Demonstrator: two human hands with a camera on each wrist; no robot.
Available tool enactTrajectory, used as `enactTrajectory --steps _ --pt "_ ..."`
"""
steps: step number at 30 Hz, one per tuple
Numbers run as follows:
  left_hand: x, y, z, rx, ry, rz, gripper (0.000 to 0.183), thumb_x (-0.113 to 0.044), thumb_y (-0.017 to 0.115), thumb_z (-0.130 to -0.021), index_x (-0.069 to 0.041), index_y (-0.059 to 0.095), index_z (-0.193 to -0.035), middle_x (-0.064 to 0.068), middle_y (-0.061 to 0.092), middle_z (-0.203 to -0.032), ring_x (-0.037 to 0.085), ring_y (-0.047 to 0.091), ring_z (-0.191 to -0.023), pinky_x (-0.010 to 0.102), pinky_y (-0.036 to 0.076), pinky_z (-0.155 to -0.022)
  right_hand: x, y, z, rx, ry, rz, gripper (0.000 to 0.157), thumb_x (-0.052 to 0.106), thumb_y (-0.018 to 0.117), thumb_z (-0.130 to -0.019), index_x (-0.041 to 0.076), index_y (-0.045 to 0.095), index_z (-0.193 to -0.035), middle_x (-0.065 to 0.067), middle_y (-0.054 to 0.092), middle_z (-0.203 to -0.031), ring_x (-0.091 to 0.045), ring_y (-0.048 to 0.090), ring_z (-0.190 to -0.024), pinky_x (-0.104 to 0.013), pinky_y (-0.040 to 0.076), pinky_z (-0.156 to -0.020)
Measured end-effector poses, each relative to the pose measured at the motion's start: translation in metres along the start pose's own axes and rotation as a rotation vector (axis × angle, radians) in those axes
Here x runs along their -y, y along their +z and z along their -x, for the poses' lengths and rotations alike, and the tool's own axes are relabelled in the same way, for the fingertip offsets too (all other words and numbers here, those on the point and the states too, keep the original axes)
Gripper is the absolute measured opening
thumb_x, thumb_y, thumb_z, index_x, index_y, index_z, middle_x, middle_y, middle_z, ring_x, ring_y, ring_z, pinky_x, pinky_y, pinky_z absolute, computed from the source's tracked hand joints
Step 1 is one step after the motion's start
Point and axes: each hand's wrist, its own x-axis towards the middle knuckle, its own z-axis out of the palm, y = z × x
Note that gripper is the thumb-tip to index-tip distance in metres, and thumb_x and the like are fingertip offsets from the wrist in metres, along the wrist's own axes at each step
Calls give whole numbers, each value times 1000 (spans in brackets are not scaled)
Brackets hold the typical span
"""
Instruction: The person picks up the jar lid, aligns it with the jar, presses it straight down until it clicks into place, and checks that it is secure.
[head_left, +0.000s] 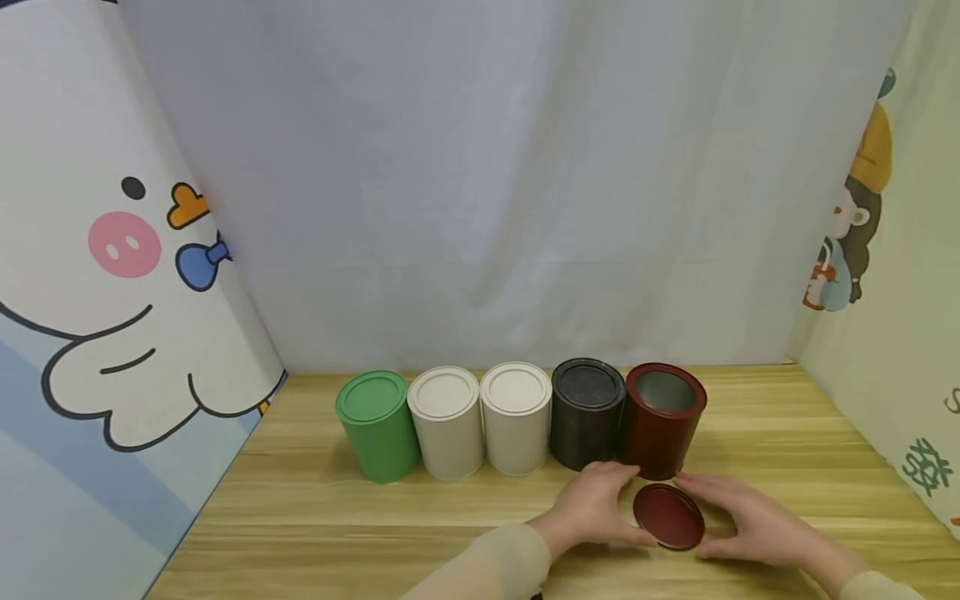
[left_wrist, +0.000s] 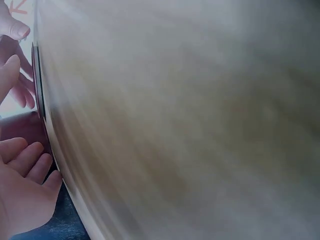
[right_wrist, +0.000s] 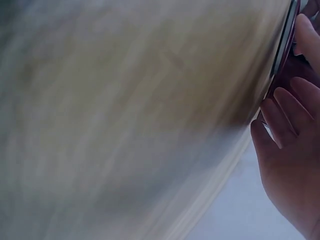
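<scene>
A dark red round lid (head_left: 669, 517) lies flat on the wooden table between my two hands. My left hand (head_left: 600, 504) is on its left, thumb tip right at the rim and fingers reaching toward the base of the red can (head_left: 658, 446). From the other side my right hand (head_left: 753, 518) frames the lid, its thumb close to the near rim and its fingers pointing at the can. The can stands upright just behind, uncovered, with a grey inside. Both wrist views show the lid edge-on, with loosely bent fingers of the left hand (left_wrist: 25, 190) and right hand (right_wrist: 295, 155) beside it.
Left of the red can, in one row, stand a black can (head_left: 587, 425), two white cans (head_left: 517, 429) and a green can (head_left: 381, 433), all lidded. A pale curtain (head_left: 480, 192) hangs behind the table (head_left: 315, 533). Printed cloths flank both sides.
</scene>
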Motion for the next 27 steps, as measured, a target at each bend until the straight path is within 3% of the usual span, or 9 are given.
enactTrajectory --steps 8,20,27 --pt "2 4 0 13 0 59 84 -55 83 -73 -14 56 -141 -9 58 -136 12 52 -125 22 41 -101 -2 3 -2 17 -35 -4 78 45 85 -74 9 59 -138 -5 63 -131 -19 56 -116 -23 45 -92" --pt "7 6 2 9 99 26 79 -50 83 -76 -11 58 -140 -5 57 -138 9 48 -131 19 35 -107 -3 7 -2 24 -26 -30 77 48 83 -75 9 59 -138 -3 63 -130 -17 56 -115 -21 45 -93" --pt "7 9 1 -10 99 -26 73 -50 84 -75 -16 62 -136 -10 59 -135 10 49 -130 19 38 -104 -2 10 -5 -5 -57 -41 75 46 84 -74 7 61 -135 -4 64 -127 -16 57 -115 -13 37 -97"
